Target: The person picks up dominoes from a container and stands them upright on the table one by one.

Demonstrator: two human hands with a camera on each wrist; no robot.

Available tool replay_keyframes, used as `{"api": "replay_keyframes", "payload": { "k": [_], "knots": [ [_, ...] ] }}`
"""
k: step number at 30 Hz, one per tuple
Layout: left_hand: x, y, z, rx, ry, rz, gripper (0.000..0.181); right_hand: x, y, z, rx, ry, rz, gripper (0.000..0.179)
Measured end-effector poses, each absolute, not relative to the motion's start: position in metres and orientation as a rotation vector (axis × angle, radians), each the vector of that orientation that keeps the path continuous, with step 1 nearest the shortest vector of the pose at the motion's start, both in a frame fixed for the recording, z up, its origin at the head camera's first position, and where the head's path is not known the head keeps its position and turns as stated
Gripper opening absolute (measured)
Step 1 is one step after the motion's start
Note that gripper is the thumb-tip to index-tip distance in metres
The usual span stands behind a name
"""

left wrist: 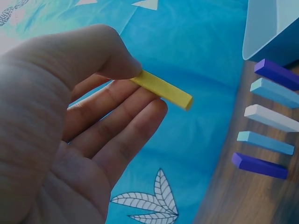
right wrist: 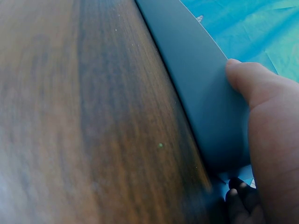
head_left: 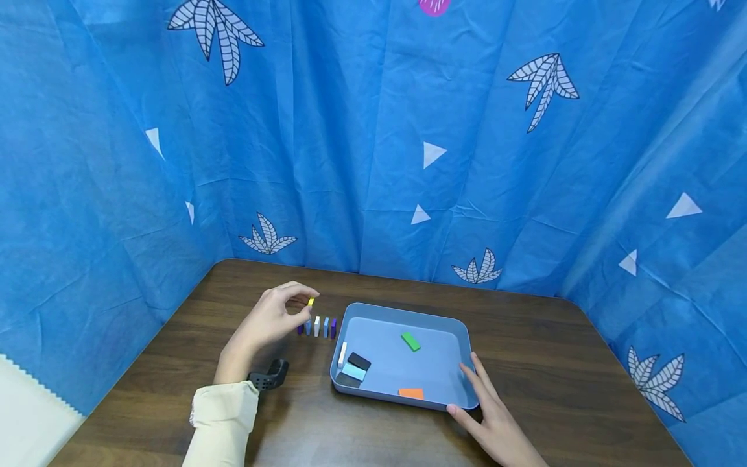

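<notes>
My left hand (head_left: 271,316) pinches a small yellow block (left wrist: 168,91) between thumb and fingertips, raised above the far end of a row of small upright blocks. That row has a white block (head_left: 317,326) in the middle, a light blue block (head_left: 326,327) on either side of it, and a purple block (head_left: 334,328) at each end. At the near right corner of a blue-grey tray (head_left: 408,312), my right hand (head_left: 493,421) touches the tray with fairly straight fingers. Its thumb (right wrist: 247,77) lies against the tray's outer wall in the right wrist view.
Inside the tray lie a green block (head_left: 411,342), an orange block (head_left: 411,394), a white block (head_left: 342,355), a black block (head_left: 359,360) and a light blue block (head_left: 353,371). A patterned blue curtain (head_left: 327,162) surrounds the wooden table (head_left: 525,337) behind and at both sides.
</notes>
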State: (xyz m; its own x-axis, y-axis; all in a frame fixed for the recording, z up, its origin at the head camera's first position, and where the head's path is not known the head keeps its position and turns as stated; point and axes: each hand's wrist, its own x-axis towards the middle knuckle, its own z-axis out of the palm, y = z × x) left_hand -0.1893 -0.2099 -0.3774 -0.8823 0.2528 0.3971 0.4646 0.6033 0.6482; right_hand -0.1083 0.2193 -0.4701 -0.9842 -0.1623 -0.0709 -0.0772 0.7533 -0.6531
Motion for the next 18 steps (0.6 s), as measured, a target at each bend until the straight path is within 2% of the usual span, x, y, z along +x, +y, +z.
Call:
{"api": "replay_keyframes", "payload": {
  "k": [18],
  "knots": [
    [-0.190, -0.223, -0.382, -0.495, -2.589, -1.187, 0.029, -0.109, 0.220, -0.472, -0.232, 2.861, -1.034, 0.082]
  ]
}}
